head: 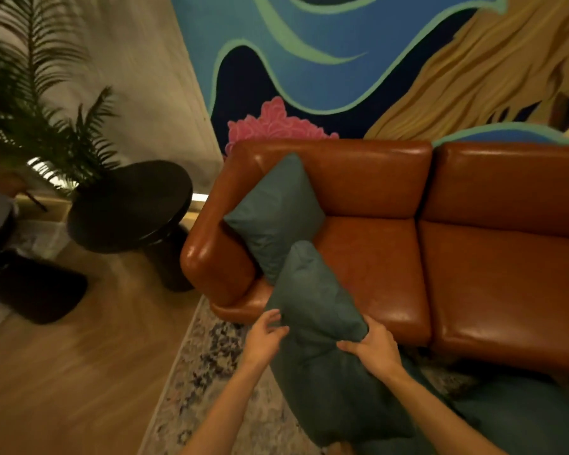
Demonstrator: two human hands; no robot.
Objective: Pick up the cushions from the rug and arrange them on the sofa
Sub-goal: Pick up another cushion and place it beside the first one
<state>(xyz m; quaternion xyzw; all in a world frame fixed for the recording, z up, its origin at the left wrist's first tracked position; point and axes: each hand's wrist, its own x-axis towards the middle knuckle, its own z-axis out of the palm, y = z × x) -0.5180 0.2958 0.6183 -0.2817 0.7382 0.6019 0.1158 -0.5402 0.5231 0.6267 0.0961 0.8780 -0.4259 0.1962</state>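
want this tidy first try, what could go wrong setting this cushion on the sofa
The left hand and right hand grip the held cushion by bunched fabric at its sides, so it may slip. Its far end is near the leaning cushion in the sofa corner and could topple it.

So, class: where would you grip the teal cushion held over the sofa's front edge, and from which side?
Its two side edges, one hand from each side, as the left hand and right hand do. The cushion is wide, soft and tilted on end, so opposite grips likely stop it sagging.
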